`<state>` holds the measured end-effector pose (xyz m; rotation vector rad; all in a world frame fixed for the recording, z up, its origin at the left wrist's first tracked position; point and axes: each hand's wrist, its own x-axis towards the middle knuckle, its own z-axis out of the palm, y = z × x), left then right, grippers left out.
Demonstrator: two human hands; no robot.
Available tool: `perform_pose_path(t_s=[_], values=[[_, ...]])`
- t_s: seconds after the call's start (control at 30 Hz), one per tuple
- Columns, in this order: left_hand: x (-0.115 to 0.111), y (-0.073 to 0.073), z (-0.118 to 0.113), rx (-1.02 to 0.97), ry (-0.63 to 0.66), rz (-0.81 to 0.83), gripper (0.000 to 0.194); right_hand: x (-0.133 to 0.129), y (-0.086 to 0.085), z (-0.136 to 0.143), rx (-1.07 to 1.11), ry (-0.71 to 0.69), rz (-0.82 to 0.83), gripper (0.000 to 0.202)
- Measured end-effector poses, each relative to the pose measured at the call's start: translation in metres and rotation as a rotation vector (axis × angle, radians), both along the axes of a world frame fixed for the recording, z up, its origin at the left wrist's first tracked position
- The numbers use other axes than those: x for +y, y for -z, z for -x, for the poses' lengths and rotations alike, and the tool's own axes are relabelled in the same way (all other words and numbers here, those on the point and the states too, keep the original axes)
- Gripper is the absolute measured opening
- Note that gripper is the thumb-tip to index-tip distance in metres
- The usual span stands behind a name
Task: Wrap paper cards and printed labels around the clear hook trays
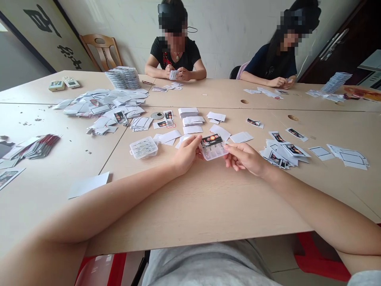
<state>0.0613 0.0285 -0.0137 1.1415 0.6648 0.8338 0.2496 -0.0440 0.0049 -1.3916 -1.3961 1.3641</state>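
Note:
Between my two hands is a small clear plastic case (214, 151) with a dark printed label (212, 140) along its upper part. Its contents are too small to make out. My left hand (188, 154) grips the left edge, thumb on top. My right hand (242, 157) pinches the right edge between thumb and fingers. To the left, another clear plastic case (144, 147) lies on the table, with small pieces inside. White cards (169, 137) lie just beyond my left hand. Right of my right hand is a loose pile of printed labels and white cards (284, 153).
A large heap of white packets (104, 103) covers the left, with stacked cases (122, 77) behind it. Stacked white cards (190, 119) and a tape roll (157, 115) stand ahead. Two people sit across the table (178, 206), hands on small items. Two calculators (70, 82) lie far left.

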Motion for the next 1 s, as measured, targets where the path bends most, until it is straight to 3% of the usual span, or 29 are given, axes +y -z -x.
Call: perform_pose_path(t_s=[0.1,0.23,0.33,0.4,0.5,0.6,0.7,0.83,1.0], values=[[-0.004,0.000,0.000,0.039,0.034,-0.026,0.035,0.001,-0.008,-0.012,-0.059,0.033,-0.059,0.040],[-0.011,-0.003,-0.001,0.115,-0.017,-0.036,0.030,0.021,-0.026,-0.038,-0.092,0.322,-0.137,0.038],[-0.014,-0.005,-0.002,0.163,0.025,-0.054,0.023,0.064,-0.037,-0.055,-0.165,0.481,-0.179,0.031],[-0.015,-0.006,-0.001,0.166,0.032,-0.049,0.019,0.103,-0.040,-0.061,-0.229,0.519,-0.109,0.032],[-0.014,-0.007,0.000,0.155,0.033,-0.038,0.016,0.159,-0.036,-0.058,-0.127,0.517,-0.004,0.036],[-0.014,-0.007,0.003,0.165,0.050,-0.033,0.012,0.193,-0.027,-0.047,-0.130,0.554,0.023,0.042],[-0.017,-0.004,0.004,0.218,0.159,-0.114,0.014,0.204,-0.019,-0.030,-0.162,0.624,-0.080,0.030],[-0.021,0.003,0.003,0.287,0.302,-0.294,0.025,0.208,-0.017,-0.009,-0.241,0.583,-0.167,0.013],[-0.022,0.007,0.004,0.304,0.329,-0.354,0.025,0.215,-0.015,0.006,-0.372,0.495,-0.224,0.039]])
